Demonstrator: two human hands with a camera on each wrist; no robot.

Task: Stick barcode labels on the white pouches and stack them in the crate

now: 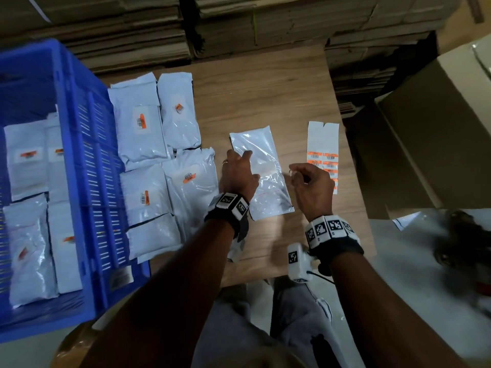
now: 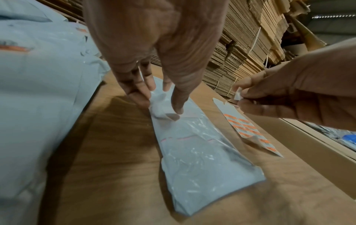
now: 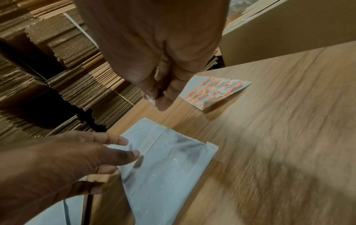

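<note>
An unlabelled white pouch (image 1: 261, 171) (image 2: 194, 152) (image 3: 165, 172) lies flat in the middle of the wooden table (image 1: 265, 96). My left hand (image 1: 239, 171) (image 2: 154, 85) (image 3: 80, 159) rests on its left side with straight, spread fingers. To the right of the pouch my right hand (image 1: 309, 181) (image 2: 289, 94) (image 3: 159, 91) hovers and pinches a small peeled barcode label (image 2: 238, 93) (image 3: 151, 99) between thumb and forefinger. The label sheet (image 1: 322, 152) (image 2: 248, 127) (image 3: 212, 91), with orange barcode stickers, lies further right. The blue crate (image 1: 79, 181) on the left holds several labelled pouches.
Several labelled pouches (image 1: 156, 155) lie piled between the crate and my left hand. Stacks of flattened cardboard (image 1: 239, 22) line the far side. A large cardboard box (image 1: 430, 134) stands at the table's right edge. Bare wood shows at the far middle of the table.
</note>
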